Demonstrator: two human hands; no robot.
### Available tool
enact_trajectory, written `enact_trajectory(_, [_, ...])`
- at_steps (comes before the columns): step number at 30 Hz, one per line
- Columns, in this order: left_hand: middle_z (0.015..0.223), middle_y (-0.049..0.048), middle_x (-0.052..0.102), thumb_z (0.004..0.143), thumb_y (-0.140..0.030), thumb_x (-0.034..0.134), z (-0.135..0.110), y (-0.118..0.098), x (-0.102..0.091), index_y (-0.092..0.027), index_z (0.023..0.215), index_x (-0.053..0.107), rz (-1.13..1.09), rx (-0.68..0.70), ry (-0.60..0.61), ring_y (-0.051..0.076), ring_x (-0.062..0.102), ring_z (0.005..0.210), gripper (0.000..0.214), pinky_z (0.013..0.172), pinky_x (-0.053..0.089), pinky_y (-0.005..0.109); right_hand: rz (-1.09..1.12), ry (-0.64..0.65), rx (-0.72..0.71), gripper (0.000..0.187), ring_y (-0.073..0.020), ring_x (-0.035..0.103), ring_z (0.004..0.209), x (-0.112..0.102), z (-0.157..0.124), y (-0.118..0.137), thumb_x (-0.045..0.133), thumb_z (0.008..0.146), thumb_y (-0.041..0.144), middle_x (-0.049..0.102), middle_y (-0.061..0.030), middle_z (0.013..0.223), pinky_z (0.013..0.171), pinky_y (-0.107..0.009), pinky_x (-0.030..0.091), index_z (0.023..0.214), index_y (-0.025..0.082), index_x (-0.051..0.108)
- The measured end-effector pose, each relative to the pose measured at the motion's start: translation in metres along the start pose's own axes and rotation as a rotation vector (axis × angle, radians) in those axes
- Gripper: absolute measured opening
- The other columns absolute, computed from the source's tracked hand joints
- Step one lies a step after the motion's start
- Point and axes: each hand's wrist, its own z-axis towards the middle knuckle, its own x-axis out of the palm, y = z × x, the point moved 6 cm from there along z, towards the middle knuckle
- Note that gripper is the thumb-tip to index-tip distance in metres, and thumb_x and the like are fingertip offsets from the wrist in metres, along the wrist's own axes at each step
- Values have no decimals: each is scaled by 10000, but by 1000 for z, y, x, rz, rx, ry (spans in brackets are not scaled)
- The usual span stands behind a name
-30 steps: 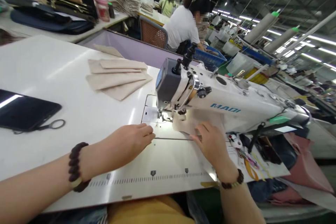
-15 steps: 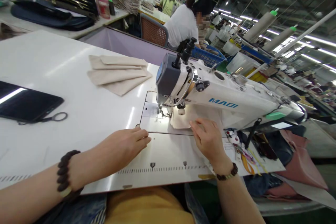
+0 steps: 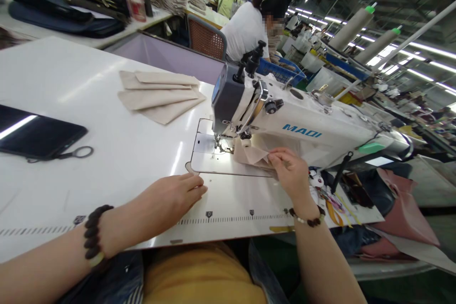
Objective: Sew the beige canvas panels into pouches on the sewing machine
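Note:
A beige fabric piece (image 3: pixel 251 155) lies under the arm of the white sewing machine (image 3: pixel 302 126), to the right of its needle and presser foot. My right hand (image 3: pixel 290 171) pinches the near corner of this fabric between thumb and fingers, and the corner is folded up off the bed. My left hand (image 3: pixel 180 194) rests on the white table just in front of the metal needle plate (image 3: pixel 204 143); its fingers are extended and hold nothing. More folded beige fabric pieces (image 3: pixel 162 95) lie fanned out to the left of the machine head.
A dark phone (image 3: pixel 39 133) with a ring strap lies at the left. Small trinkets and ribbons (image 3: pixel 333 204) are at the right end of the table. Beyond the machine, a person in a white top (image 3: pixel 244 28) sits by a blue basket (image 3: pixel 281 72).
My right hand has lifted the near corner of the fabric, folding it up, and moved slightly up and right. My left hand stays nearly in place.

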Motion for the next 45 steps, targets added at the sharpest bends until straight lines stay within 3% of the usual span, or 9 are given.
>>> enact_trajectory(5, [957,92,636,864,-62,388,-1,-5,0,-138,1004,595,43,24,12,202,603,830,261,713,538,324,-17,-109,33,188,-181,618,779,-23,-8,15,502,856,237,655,-68,839,701,-312,488,730,181,630])
enact_trajectory(9, [1105,124,593,902,-127,385,13,-7,-13,-123,1209,462,43,-32,-158,215,584,956,317,820,526,363,-257,-166,-174,132,-170,604,756,-36,-43,66,496,849,163,638,-66,796,696,-291,476,767,198,593])
enact_trajectory(12, [1301,198,453,851,-118,484,31,-13,-15,-97,1304,330,24,-66,-239,275,471,1173,479,937,465,436,-218,-56,-180,126,-152,603,712,-24,-71,88,475,864,149,633,-65,795,648,-257,474,801,195,573])
enact_trajectory(16, [1393,212,355,731,-37,547,52,-31,1,-124,1318,307,-13,47,-131,316,350,1287,640,1002,392,488,-21,62,-90,172,-137,582,655,-8,-88,90,424,871,137,593,-47,736,602,-238,472,756,192,539])
enact_trajectory(20, [1374,189,407,753,-27,479,58,-43,12,-115,1272,395,-54,172,-31,291,365,1289,534,1044,334,503,104,78,-22,174,-136,566,663,-6,-87,80,417,861,128,568,-44,734,599,-240,468,745,186,532])
enact_trajectory(27, [1228,140,563,793,-16,384,53,-36,2,-118,1166,505,-111,190,-43,204,531,1128,405,1026,380,430,329,257,-78,177,-124,562,694,-7,-84,88,431,875,172,582,-41,754,618,-222,470,737,189,542])
enact_trajectory(33, [1054,89,650,852,-56,334,23,-35,-16,-160,1085,553,-122,282,-42,159,609,931,336,847,489,261,452,440,-87,350,-156,605,834,-11,-89,88,451,887,486,638,-77,887,741,-258,496,930,171,597])
enact_trajectory(39, [1056,7,665,772,2,296,-47,23,-21,-235,1096,558,-134,-59,-1,136,641,911,480,843,499,233,349,653,-242,716,-238,537,1142,10,-98,83,689,690,522,598,-143,1202,1024,-395,368,1275,168,475])
enact_trajectory(45, [1051,-39,672,893,-222,400,-89,59,-26,-252,1082,566,-132,-365,-52,167,656,871,253,807,531,272,350,750,-316,789,-250,454,1231,38,-88,84,711,681,484,526,-142,1300,1079,-464,263,1341,178,406])
